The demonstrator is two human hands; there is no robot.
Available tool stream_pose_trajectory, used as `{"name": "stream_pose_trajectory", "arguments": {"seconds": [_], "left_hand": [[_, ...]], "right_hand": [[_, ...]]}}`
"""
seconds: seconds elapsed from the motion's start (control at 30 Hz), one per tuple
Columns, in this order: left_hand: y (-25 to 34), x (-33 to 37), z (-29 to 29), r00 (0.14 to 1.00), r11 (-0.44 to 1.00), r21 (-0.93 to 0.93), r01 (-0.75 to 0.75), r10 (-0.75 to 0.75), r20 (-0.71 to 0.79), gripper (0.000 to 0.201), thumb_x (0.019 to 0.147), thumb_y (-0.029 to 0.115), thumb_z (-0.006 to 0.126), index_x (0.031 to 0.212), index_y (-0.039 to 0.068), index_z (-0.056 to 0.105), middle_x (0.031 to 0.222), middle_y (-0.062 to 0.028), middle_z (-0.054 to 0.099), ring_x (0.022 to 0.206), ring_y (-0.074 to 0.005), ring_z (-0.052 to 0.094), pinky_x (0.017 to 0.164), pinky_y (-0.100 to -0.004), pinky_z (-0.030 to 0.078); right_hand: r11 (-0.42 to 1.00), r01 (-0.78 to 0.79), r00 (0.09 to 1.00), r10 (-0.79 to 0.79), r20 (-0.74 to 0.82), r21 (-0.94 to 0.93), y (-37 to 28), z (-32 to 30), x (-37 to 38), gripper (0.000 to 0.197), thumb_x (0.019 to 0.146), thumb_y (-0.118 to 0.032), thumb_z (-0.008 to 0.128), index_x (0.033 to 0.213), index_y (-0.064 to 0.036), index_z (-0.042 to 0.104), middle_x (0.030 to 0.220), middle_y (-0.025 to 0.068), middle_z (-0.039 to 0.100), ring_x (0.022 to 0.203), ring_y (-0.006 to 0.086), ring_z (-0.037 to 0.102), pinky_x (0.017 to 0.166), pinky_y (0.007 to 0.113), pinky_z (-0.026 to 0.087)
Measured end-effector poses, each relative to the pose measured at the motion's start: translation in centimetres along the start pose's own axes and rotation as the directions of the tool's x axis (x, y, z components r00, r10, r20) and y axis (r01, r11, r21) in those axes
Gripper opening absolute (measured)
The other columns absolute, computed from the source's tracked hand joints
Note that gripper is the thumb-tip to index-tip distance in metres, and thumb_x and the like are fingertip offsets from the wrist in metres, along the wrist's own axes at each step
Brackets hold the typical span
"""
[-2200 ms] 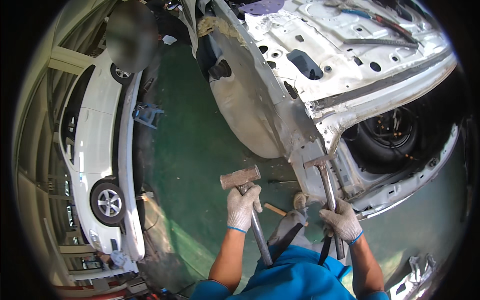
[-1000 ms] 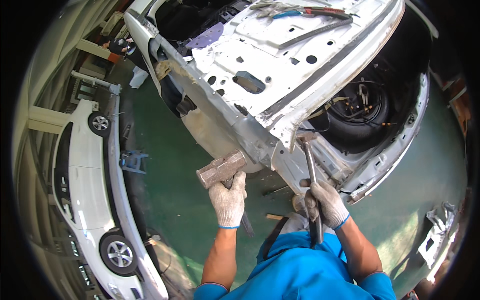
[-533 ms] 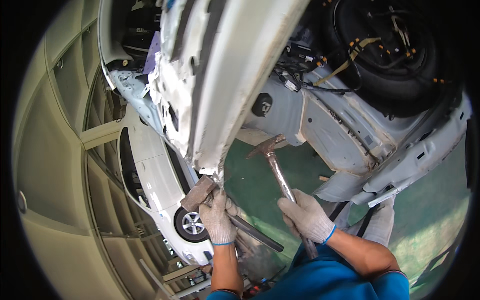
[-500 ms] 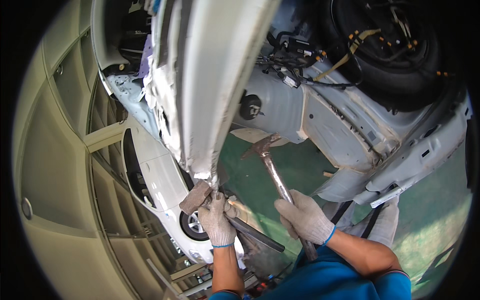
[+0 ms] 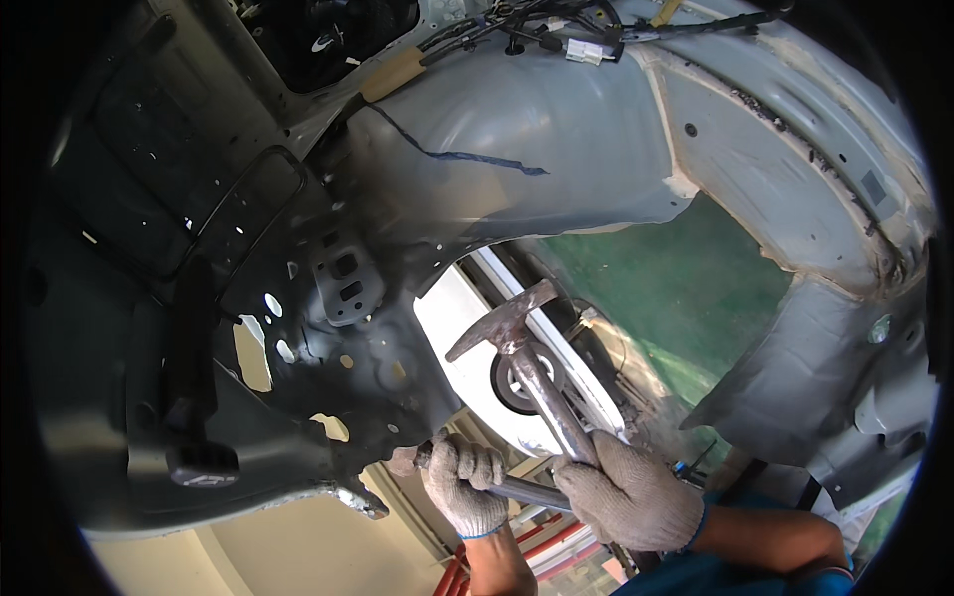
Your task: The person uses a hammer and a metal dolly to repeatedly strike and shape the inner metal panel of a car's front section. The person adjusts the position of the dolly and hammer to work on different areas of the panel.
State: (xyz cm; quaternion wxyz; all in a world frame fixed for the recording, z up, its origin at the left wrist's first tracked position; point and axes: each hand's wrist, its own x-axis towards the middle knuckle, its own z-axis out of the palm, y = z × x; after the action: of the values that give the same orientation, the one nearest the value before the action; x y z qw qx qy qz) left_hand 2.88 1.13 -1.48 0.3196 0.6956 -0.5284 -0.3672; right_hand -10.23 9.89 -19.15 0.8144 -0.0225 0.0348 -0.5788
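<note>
My left hand [image 5: 465, 485], in a knitted work glove, is closed round the dark handle of a sledgehammer [image 5: 532, 493], close below its blocky, rusty head. That head is partly hidden beside the edge of the dark inner body panel [image 5: 383, 382]. My right hand [image 5: 634, 497], gloved too, grips the metal handle of a body hammer [image 5: 519, 350]. Its worn head, pointed at one end, is raised and apart from the panel. The sledgehammer's handle runs toward my right glove and passes behind it.
Around my hands is a stripped car body with a grey wheel arch [image 5: 537, 129], torn sheet edges and a wiring harness [image 5: 537, 35]. A bent metal edge [image 5: 360, 499] sticks out at lower left. Beyond the opening are a white car [image 5: 462, 343] and the green floor [image 5: 646, 273].
My view has shifted to the inner side of the body panel. Both hands now appear lower and closer together, each still gripping its hammer.
</note>
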Motion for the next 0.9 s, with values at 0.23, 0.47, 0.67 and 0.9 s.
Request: {"name": "stream_pose_trajectory", "arguments": {"seconds": [0.23, 0.47, 0.67, 0.9], "left_hand": [[-0.1, -0.4, 0.1, 0.996, 0.999, -0.018, 0.028, -0.029, -0.079, 0.013, 0.108, 0.017, 0.055, 0.115, 0.006, 0.058, 0.068, 0.0018, 0.044, 0.047, -0.0099, 0.039, 0.045, -0.0299, 0.038], [0.3, -0.3, 0.8, 0.979, 0.99, -0.086, 0.111, -0.124, -0.164, 0.013, 0.102, 0.018, 0.062, 0.104, 0.005, 0.057, 0.066, -0.0017, 0.05, 0.047, -0.0123, 0.044, 0.043, -0.0297, 0.041], [0.3, -0.3, 1.1, 0.998, 0.999, -0.011, 0.039, -0.039, -0.055, 0.013, 0.107, 0.015, 0.058, 0.116, 0.006, 0.061, 0.067, 0.0025, 0.044, 0.046, -0.0088, 0.039, 0.043, -0.0279, 0.037], [0.6, -0.2, 1.2, 0.995, 0.994, 0.061, 0.089, -0.085, -0.059, 0.01, 0.107, 0.016, 0.059, 0.111, 0.007, 0.06, 0.066, 0.0021, 0.045, 0.045, -0.009, 0.039, 0.043, -0.0286, 0.038]], "right_hand": [[0.989, -0.144, 0.987, 0.141, 0.079, 0.041, -0.8, 1.3, 1.9, 0.032, 0.107, -0.026, 0.063, 0.101, 0.003, 0.054, 0.075, 0.0159, 0.059, 0.063, 0.0281, 0.061, 0.059, 0.043, 0.048], [0.983, -0.015, 0.988, 0.043, 0.15, -0.185, -1.1, 2.5, 2.4, 0.048, 0.106, -0.028, 0.063, 0.122, 0.0155, 0.052, 0.084, 0.0139, 0.064, 0.072, 0.025, 0.067, 0.066, 0.038, 0.055], [0.996, 0.04, 0.991, -0.05, -0.122, -0.084, -3.9, -0.9, 2.2, 0.029, 0.107, -0.027, 0.06, 0.109, 0.0015, 0.056, 0.074, 0.0135, 0.061, 0.063, 0.0257, 0.067, 0.055, 0.04, 0.052], [0.963, 0.038, 0.998, -0.021, 0.066, -0.265, -3.8, 2.9, 3.2, 0.04, 0.105, -0.035, 0.061, 0.097, 0.0027, 0.053, 0.073, 0.0236, 0.061, 0.076, 0.0406, 0.07, 0.069, 0.049, 0.054]]}}
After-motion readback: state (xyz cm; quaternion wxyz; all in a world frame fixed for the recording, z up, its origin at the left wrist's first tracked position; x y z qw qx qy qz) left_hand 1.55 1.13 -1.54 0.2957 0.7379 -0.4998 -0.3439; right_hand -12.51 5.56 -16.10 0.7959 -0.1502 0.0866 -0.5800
